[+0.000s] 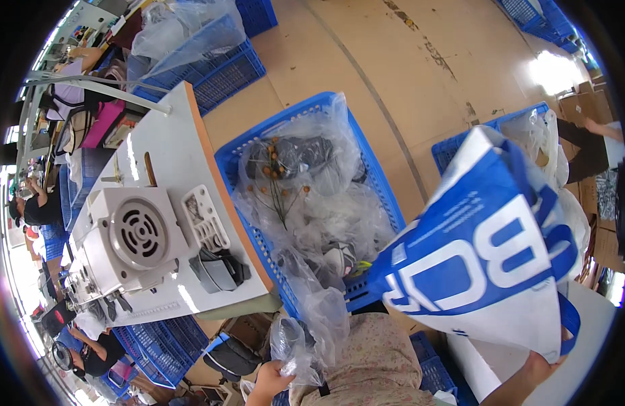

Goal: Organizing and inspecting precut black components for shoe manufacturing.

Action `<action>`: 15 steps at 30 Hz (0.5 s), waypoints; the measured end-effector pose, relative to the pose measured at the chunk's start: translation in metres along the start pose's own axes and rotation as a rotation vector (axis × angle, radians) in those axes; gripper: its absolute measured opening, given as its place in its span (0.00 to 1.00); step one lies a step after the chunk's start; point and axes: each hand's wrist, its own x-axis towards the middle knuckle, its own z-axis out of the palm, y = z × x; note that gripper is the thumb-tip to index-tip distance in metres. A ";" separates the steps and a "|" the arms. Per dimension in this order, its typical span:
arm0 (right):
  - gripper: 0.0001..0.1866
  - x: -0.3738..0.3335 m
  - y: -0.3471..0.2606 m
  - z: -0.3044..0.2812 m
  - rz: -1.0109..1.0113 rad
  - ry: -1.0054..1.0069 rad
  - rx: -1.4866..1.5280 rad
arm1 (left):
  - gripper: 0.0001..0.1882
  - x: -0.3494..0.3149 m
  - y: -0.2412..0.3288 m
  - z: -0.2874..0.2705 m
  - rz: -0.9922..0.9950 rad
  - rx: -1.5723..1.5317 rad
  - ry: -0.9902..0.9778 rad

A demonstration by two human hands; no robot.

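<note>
At the bottom, my left hand [272, 377] is closed on the gathered end of a clear plastic bag [326, 318]. That plastic runs up over the near rim of a blue crate [306, 101]. Inside the crate are more clear plastic, dark grey wrapped items [302, 154] and a sprig with orange-brown berries [279, 183]. At the lower right, my right hand [539, 367] grips the edge of a large blue and white carrier bag [471, 250], its fingers partly hidden by the bag. The carrier bag hangs tilted beside the crate, its lower left tip near the crate's rim.
Left of the crate stands a white worktable [157, 298] with a sewing machine [133, 233], a white parts tray [204, 216] and a grey container [218, 271]. Further blue crates [224, 74] stand beyond it. Other people work at far left and right.
</note>
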 end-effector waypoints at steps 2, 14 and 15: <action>0.27 0.005 0.016 -0.026 -0.014 -0.032 -0.047 | 0.13 0.000 0.004 0.006 -0.015 0.226 -0.015; 0.29 0.001 0.030 -0.008 -0.001 0.036 -0.230 | 0.14 0.002 0.028 0.022 0.154 0.538 0.070; 0.29 0.002 0.033 -0.010 0.013 0.069 -0.249 | 0.14 -0.001 0.027 0.021 0.160 0.546 0.064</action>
